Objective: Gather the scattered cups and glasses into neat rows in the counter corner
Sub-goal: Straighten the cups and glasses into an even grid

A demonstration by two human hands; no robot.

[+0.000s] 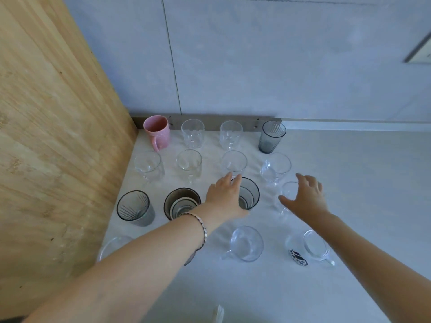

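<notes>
Clear mugs (246, 244) nearest, unsorted; beyond them left hand (224, 194) grip spread against dark tumbler (249, 193), right hand (305, 198) spread around clear glass (289, 191), aligning third row.

Both arms extended over grey tumbler (249, 193): left hand (225, 194) flat against it, right hand (305, 197) spread open just right of it.

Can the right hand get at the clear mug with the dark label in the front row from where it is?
Probably yes. The right hand hovers open over a clear glass one row behind the labelled mug. Nothing stands between them; it need only draw back toward the person.
</notes>
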